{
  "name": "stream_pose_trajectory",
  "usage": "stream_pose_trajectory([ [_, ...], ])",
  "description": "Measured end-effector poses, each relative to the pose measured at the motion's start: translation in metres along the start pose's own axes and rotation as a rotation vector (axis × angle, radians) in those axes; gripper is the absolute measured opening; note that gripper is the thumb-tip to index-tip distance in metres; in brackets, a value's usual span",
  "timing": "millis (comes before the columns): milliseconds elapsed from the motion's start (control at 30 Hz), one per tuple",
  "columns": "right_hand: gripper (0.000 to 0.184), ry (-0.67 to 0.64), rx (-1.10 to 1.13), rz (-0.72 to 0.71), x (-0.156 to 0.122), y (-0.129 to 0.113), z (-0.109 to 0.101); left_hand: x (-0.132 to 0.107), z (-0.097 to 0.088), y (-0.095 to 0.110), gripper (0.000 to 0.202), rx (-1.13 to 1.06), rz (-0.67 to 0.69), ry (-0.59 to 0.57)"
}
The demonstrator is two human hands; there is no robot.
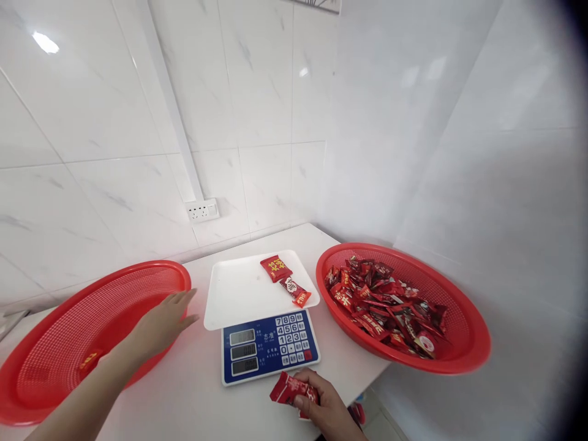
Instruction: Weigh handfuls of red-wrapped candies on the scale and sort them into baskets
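My right hand (324,401) is closed around red snack packets (294,389), just in front of the scale's keypad. Over the near right rim of the left red basket (133,275) reaches my left hand (168,321), fingers stretched out and holding nothing. One small red packet (89,362) shows low in that basket, partly behind my forearm. The digital scale (271,346) has a white tray (243,288) with two packets on it: a square red one (275,267) and a narrower dark red one (295,291), touching each other. The display digits are too faint to read.
At the right, a second red basket (473,343) holds a heap of red wrapped packets (381,306) and overhangs the edge of the white table (184,398). Tiled walls close off the back and right side. A power socket (202,210) sits on the back wall.
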State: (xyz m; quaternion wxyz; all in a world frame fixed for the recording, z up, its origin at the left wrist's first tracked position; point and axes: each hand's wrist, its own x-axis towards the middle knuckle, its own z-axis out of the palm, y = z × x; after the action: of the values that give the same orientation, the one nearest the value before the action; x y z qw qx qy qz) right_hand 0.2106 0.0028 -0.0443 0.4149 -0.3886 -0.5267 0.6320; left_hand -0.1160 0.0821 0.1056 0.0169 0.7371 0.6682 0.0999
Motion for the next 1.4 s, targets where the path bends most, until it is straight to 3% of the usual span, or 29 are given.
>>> stream_pose_trajectory([
  [133, 0.042, 0.006, 0.03, 0.005, 0.003, 0.009, -0.001, 0.043, -0.002, 0.072, 0.057, 0.081, 0.331, -0.221],
  [233, 0.043, 0.007, -0.03, -0.023, 0.004, 0.011, -0.002, 0.083, 0.012, 0.119, 0.072, 0.142, 0.486, -0.264],
  [333, 0.042, 0.022, -0.087, -0.065, 0.006, 0.013, -0.002, 0.118, 0.032, 0.151, 0.075, 0.181, 0.558, -0.294],
  [433, 0.043, 0.034, -0.091, -0.086, 0.006, 0.017, -0.001, 0.14, 0.045, 0.17, 0.07, 0.232, 0.605, -0.339],
  [533, 0.043, 0.028, -0.074, -0.099, 0.007, 0.022, 0.0, 0.148, 0.046, 0.173, 0.051, 0.276, 0.593, -0.348],
  [633, 0.041, 0.032, -0.069, -0.108, 0.007, 0.025, 0.001, 0.148, 0.038, 0.166, 0.038, 0.299, 0.494, -0.307],
  [733, 0.039, 0.049, -0.067, -0.125, 0.006, 0.022, 0.002, 0.143, 0.025, 0.158, 0.048, 0.261, 0.429, -0.281],
  [800, 0.038, 0.062, -0.085, -0.133, 0.005, 0.016, 0.003, 0.136, 0.019, 0.16, 0.061, 0.2, 0.457, -0.298],
  [900, 0.037, 0.078, -0.126, -0.132, 0.001, 0.005, 0.005, 0.125, 0.017, 0.174, 0.07, 0.11, 0.576, -0.359],
  [1033, 0.036, 0.069, -0.117, -0.129, -0.002, -0.003, 0.008, 0.122, 0.027, 0.196, 0.068, 0.069, 0.658, -0.452],
  [1233, 0.03, 0.076, -0.09, -0.117, -0.003, -0.003, 0.01, 0.139, 0.039, 0.192, 0.083, -0.011, 0.529, -0.533],
  [1333, 0.028, 0.079, -0.123, -0.112, -0.003, -0.004, 0.009, 0.141, 0.037, 0.18, 0.088, -0.11, 0.435, -0.5],
  [1400, 0.026, 0.083, -0.151, -0.12, -0.003, -0.004, 0.009, 0.138, 0.034, 0.175, 0.081, -0.2, 0.369, -0.469],
])
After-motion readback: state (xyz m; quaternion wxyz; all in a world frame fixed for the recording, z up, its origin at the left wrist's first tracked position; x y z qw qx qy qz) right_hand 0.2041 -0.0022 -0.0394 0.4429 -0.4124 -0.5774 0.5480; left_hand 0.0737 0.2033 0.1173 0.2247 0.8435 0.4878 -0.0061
